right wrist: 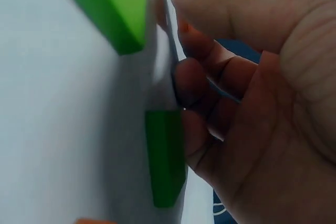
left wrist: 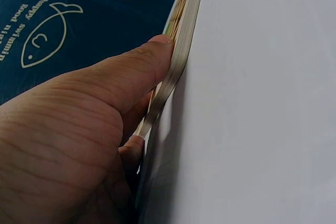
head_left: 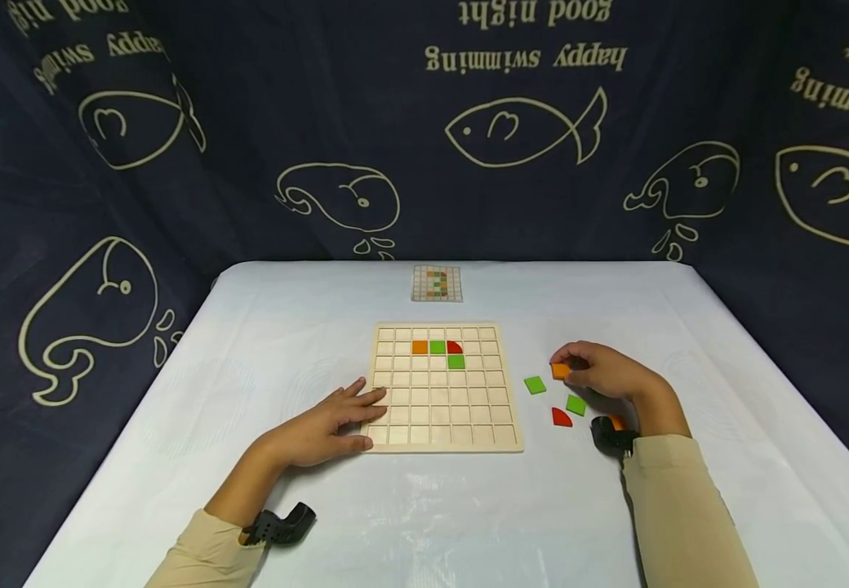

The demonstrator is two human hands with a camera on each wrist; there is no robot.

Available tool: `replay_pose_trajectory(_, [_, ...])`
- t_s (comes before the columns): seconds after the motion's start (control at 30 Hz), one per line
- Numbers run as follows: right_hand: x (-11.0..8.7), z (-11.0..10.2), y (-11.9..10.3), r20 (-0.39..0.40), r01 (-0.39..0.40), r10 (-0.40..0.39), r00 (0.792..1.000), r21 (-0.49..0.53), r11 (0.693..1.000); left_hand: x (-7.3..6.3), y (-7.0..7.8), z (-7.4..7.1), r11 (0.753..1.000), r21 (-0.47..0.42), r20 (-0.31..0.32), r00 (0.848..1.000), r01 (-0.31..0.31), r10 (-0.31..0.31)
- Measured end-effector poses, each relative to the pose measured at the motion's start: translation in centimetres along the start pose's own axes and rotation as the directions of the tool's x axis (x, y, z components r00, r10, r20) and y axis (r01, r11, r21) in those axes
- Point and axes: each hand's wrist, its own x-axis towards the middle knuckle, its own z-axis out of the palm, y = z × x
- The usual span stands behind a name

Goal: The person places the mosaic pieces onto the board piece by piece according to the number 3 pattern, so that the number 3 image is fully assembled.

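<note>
Tan sleeves (head_left: 689,506) nearest. Right hand (head_left: 604,373): thumb and fingers pinch orange square tile (head_left: 560,371), right of gridded board (head_left: 439,396). Left hand (head_left: 322,430): fingers spread, on board's left edge. Four tiles (head_left: 437,347) seated; judged partway: two green squares (head_left: 535,385), red quarter-circle (head_left: 562,417) loose.

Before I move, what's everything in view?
grid board: 1, pale wood, table centre
pattern card: 1, multicoloured, beyond the board
board tiles: 4, orange, red, two green, upper rows
loose tiles: 3, red, two green, right of board
held tile: 1, orange, right of board
orange patch: 1, by right wrist, unidentified
table: 1, white, under board
backdrop: 1, dark blue with pale drawings, behind table
wrist cameras: 2, black, on wrists
sleeves: 2, beige, forearms
left hand: 1, bare, at board's left edge
right hand: 1, bare, holding orange tile
</note>
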Motion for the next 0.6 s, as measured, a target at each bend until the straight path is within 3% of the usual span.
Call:
replay_pose_trajectory(0.2, [-0.1, -0.1, -0.5, -0.012, -0.017, 0.017, 1.000, -0.003, 1.000, 0.0, 0.1, 0.1, 1.000, -0.016, -0.003, 1.000, -0.023, 0.023])
replay_pose_trajectory(0.33, [0.1, -0.2, -1.0, -0.029, -0.010, 0.010, 1.000, -0.010, 1.000, 0.0, 0.0, 0.1, 1.000, -0.017, 0.002, 1.000, -0.005, 0.005])
replay_pose_trajectory(0.6, [0.9, 0.2, -3.2, -0.058, 0.099, -0.100, 0.993, -0.014, 0.995, 0.0, 0.0, 0.1, 1.000, -0.016, 0.003, 1.000, 0.010, -0.010])
